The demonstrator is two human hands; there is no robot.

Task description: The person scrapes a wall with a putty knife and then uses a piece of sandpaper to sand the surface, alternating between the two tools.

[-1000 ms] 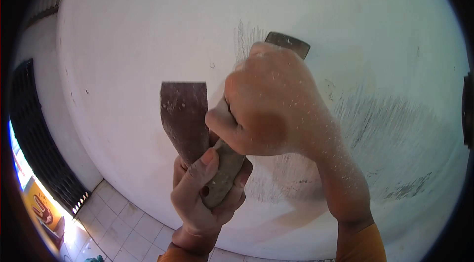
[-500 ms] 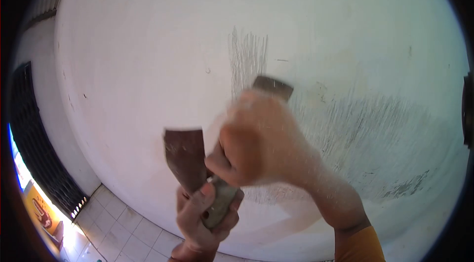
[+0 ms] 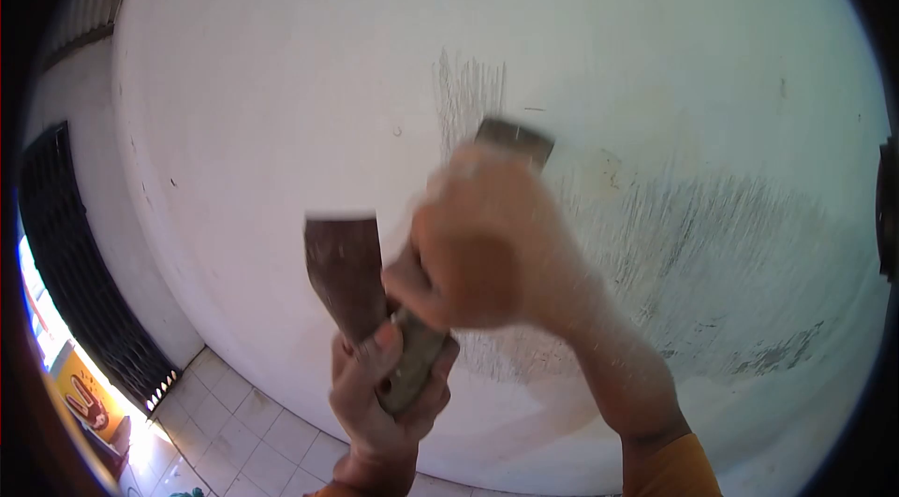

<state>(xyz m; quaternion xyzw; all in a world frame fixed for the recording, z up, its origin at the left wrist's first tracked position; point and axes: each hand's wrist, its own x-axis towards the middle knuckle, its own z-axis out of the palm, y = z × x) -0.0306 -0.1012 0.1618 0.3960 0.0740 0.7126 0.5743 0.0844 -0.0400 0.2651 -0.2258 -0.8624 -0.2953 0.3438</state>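
Both hands are up in front of a white wall (image 3: 281, 76), each closed on a tool.

Left hand (image 3: 389, 385): low centre, fingers wrapped tight, thumb across the front. It grips a tan wooden handle (image 3: 412, 368). The wide scraper (image 3: 342, 258) necks down into the same fist. Its rusty brown blade points up and its top edge is pale. The blade is clear of the right hand, just to its left. Can't tell whether that handle belongs to this scraper or to the other one.

Right hand (image 3: 487, 249): motion-blurred, seen from the back, curled into a fist directly above the left hand and touching it. Dusted with white specks. The dark blade end of the second scraper (image 3: 513, 139) sticks out above the knuckles, tilted right, against the wall. The grip itself is hidden behind the hand.

Wall: thin vertical grey scrape marks (image 3: 468, 90) sit right above that blade. A large scraped grey patch (image 3: 721, 235) lies to the right of the hand.

Orange sleeve (image 3: 676, 474) at the right wrist. Tiled floor (image 3: 243, 436) is bottom left, with a black grille (image 3: 66, 254) on the left edge and a yellow sign (image 3: 89, 399) below it.
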